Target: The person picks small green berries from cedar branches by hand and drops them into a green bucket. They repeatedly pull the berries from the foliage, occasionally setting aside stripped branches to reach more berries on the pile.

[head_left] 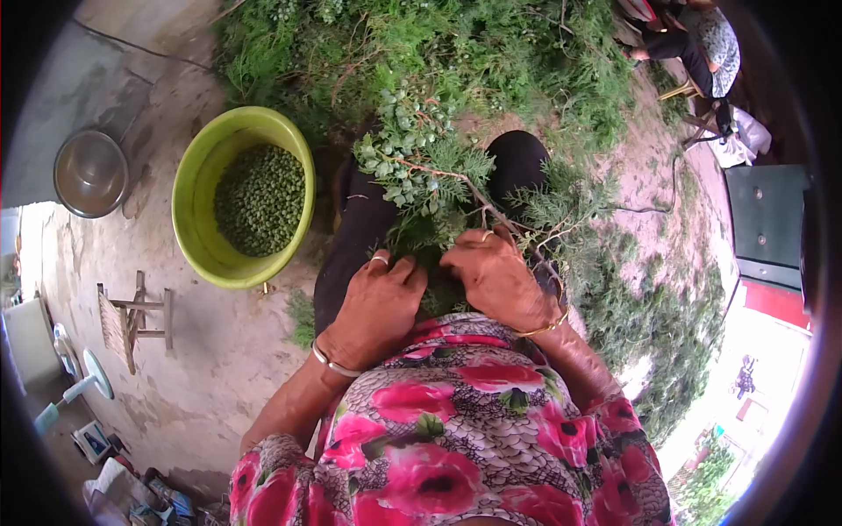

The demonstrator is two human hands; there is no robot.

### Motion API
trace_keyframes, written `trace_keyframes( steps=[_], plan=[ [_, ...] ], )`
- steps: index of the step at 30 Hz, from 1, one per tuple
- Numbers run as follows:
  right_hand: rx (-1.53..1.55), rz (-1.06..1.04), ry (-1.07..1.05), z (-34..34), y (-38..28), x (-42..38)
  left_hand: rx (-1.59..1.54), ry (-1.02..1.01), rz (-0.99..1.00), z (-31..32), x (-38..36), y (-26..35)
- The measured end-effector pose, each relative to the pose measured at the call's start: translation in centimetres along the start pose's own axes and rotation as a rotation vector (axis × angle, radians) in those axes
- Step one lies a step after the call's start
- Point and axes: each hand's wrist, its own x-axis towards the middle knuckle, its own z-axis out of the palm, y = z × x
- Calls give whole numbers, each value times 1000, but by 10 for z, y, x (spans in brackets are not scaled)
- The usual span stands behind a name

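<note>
A leafy green branch (pixel 478 195) with clusters of pale green berries (pixel 386 162) lies across my lap. My right hand (pixel 504 276) is closed near the branch's stem, its fingers curled at the foliage. Just left of it, my left hand (pixel 383 298) has its fingers bent down and pressed together over the sprigs; its fingertips are hidden, so what they pinch cannot be made out. To the left, a yellow-green basin (pixel 189 206) holds many small green berries (pixel 260 200).
Cut green branches (pixel 438 53) are heaped in front, with more foliage (pixel 649 342) on the right. A metal bowl (pixel 91 174) and small wooden stool (pixel 136 322) stand left. Another person (pixel 702 53) sits at the upper right, near a white bag (pixel 745 138).
</note>
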Motion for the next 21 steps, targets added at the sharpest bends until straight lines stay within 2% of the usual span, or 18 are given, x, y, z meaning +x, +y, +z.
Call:
trace_keyframes(
  steps=[2,4,5,9,11,12,14,16,18,19,20,21],
  plan=[
    [10,1,50,-10,-7,9,-68,-33,-1,-1,-6,-1],
    [-64,165,161,-26,-16,20,-49,-20,16,0,-12,-1],
    [-50,113,252,-31,-16,28,-49,-19,15,-1,-13,-1],
    [-223,78,256,-34,10,67,-49,-46,-4,-4,-16,0],
    [-252,375,-12,-24,22,86,-57,-19,-1,-3,-18,-1],
    [-253,367,-9,-17,28,89,-96,26,1,-3,-19,-2],
    [-287,274,75,1,42,91,-135,77,-2,-5,-22,-4],
    [-181,330,162,11,52,91,-254,153,-24,-8,-23,-5],
    [-261,136,478,18,54,88,-269,170,-32,-8,-23,-8],
    [-259,74,548,20,52,89,-287,179,-39,-8,-23,-8],
    [-262,70,554,21,50,88,-283,185,-35,-9,-23,-9],
    [-69,178,568,21,50,86,-294,163,-48,-11,-22,-9]
  ],
)
